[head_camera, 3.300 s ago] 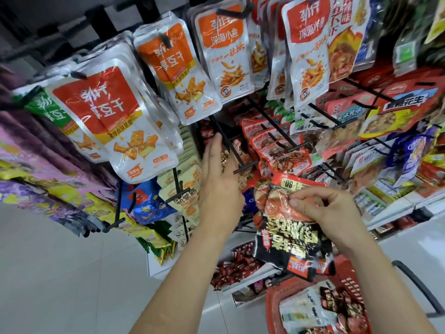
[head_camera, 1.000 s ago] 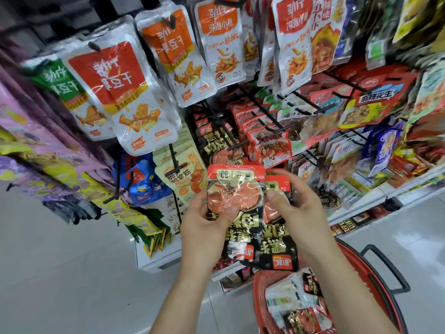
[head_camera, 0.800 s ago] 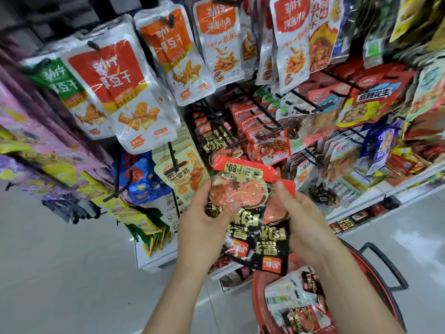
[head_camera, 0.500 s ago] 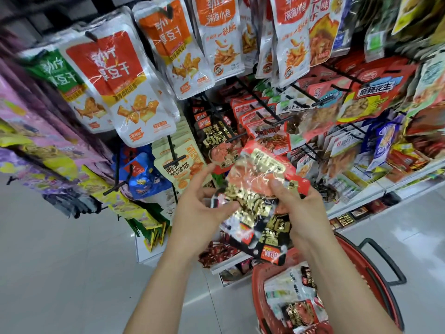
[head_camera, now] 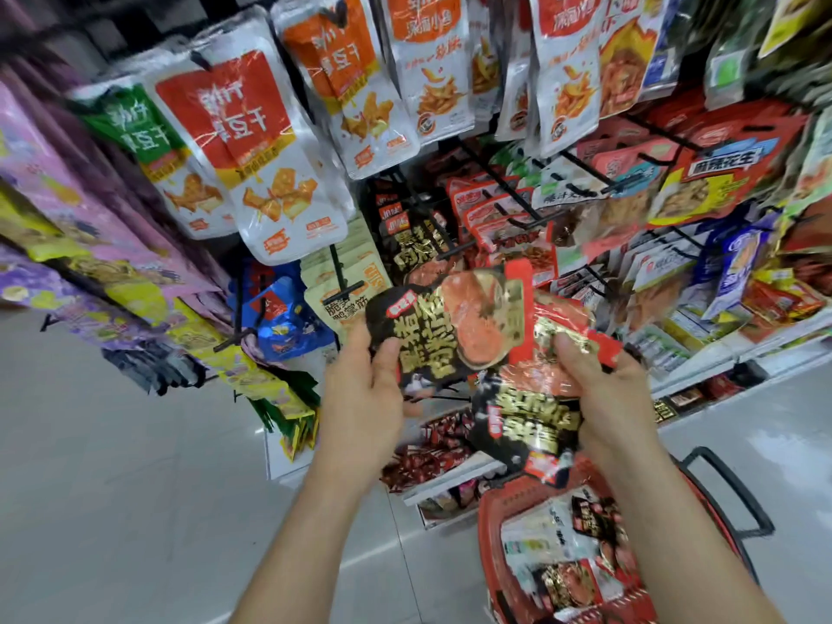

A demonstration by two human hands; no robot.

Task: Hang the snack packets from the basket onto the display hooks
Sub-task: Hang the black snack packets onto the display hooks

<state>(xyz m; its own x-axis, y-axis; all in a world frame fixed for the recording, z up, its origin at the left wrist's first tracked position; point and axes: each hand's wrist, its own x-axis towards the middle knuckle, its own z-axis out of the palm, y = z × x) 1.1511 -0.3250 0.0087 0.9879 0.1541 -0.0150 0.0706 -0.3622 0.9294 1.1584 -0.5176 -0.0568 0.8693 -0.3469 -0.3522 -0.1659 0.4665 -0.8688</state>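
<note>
Head: full hooks point(head_camera: 495, 180) behind black packets point(head_camera: 445, 326)

Ahead of you and up to the left hangs a white pouch with a red panel point(head_camera: 265, 173). A green-labelled pouch point(head_camera: 135, 128) sits just beside it on its left, and an orange-labelled pouch point(head_camera: 355, 83) on its right. Along your left edge runs a slanting row of purple and pink bags point(head_camera: 67, 209). Lower down you see a blue bag point(head_camera: 279, 317) next to a stack of beige packs point(head_camera: 346, 286). Over on your right hangs a red-and-yellow pack point(head_camera: 702, 186). Small red packets point(head_camera: 427, 452) lie on the white bottom shelf point(head_camera: 450, 479), above the pale tiled floor point(head_camera: 112, 488).
</note>
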